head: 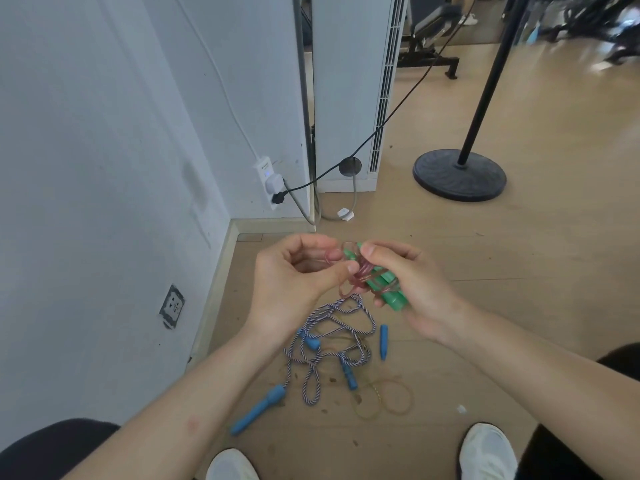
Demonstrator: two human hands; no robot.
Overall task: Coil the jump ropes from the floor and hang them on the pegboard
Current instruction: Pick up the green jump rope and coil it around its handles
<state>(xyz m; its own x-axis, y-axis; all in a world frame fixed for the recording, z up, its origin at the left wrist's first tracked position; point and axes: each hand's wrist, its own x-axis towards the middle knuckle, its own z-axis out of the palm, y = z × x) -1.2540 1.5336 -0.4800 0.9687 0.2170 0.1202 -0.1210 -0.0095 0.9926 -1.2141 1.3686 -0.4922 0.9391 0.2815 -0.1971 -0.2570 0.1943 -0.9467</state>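
A jump rope with green handles [389, 294] and a clear pink cord [360, 277] is held in front of me, above the floor. My right hand [408, 289] grips the two green handles side by side, with pink cord wound around them. My left hand [294, 275] pinches a loop of the pink cord beside the handles. Below on the wooden floor lies a tangled blue-and-white striped rope [332, 344] with blue handles [258, 410]. A thin clear yellowish rope [384, 400] lies next to it. No pegboard is in view.
A white wall with a socket [172, 306] stands at left. A power strip [272, 181] with cables hangs in the corner. A black round stand base [459, 174] sits at the right rear. My white shoes [488, 452] are at the bottom edge.
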